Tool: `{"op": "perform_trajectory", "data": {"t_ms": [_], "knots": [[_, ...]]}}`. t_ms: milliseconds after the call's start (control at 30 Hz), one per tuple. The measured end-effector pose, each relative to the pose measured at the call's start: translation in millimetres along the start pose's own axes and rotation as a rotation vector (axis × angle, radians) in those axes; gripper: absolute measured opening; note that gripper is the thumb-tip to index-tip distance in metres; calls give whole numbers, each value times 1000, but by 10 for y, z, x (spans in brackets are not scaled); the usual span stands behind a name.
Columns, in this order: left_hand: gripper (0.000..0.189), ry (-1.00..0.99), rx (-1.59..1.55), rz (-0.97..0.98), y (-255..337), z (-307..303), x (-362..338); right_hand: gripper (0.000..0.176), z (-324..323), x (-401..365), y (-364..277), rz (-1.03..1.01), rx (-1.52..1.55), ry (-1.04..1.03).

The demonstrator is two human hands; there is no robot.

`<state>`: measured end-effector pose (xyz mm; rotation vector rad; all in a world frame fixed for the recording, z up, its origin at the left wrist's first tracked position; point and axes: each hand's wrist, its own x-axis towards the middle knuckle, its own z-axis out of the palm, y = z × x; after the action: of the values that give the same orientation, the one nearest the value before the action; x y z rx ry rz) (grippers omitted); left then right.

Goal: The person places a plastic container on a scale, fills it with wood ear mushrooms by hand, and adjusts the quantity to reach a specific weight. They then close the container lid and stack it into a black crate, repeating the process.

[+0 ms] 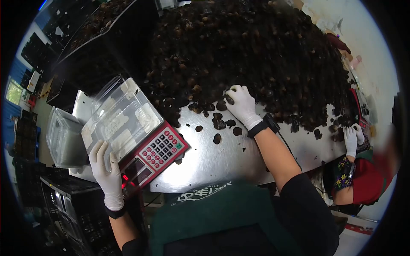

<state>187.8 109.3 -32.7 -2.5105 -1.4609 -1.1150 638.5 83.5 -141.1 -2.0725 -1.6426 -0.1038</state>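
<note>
My left hand (106, 173), in a white glove, holds the near left edge of a clear plastic box (139, 100), thumb and fingers at its rim. The box rests on a red digital scale (160, 149) with a keypad and a lit red display. My right hand (243, 106), also gloved, is at the near edge of a large pile of dark brown pieces that look like wood ear mushrooms (256, 55). Its fingers are curled round a dark mushroom (229, 99). Several loose mushrooms (217, 138) lie on the metal table (200, 164) nearby.
Nested clear plastic boxes (66, 138) stand left of the scale. A large black crate (106, 51) is at the back left, and black crates (81, 209) are stacked below. At the right, a co-worker's gloved hands (352, 138) are near the pile, beside another red scale (363, 121).
</note>
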Motion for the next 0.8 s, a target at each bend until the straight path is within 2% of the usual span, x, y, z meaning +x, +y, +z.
{"op": "perform_trajectory", "data": {"t_ms": [100, 233, 300, 367, 500, 633, 800], "knots": [[30, -13, -22, -28, 22, -13, -38, 18, 4, 104, 120, 18, 130, 55], [24, -34, -55, -47, -65, 8, -64, 29, -210, 303, 134, 139, 406, -6], [19, -35, -61, -35, -97, 2, -76, 25, -534, 394, -14, 596, 835, -298], [15, -31, -60, -4, -80, 6, -78, 21, -552, 451, -45, 499, 1276, -194], [14, -24, -51, 28, 27, -23, -45, 25, -651, 552, -355, 599, 1760, -310], [12, -21, -89, 62, 63, -75, -15, 28, -501, 836, -778, 475, 1966, -511], [11, -26, -103, 61, 41, -145, -15, 26, -533, 1163, -1662, 294, 1889, -678]]}}
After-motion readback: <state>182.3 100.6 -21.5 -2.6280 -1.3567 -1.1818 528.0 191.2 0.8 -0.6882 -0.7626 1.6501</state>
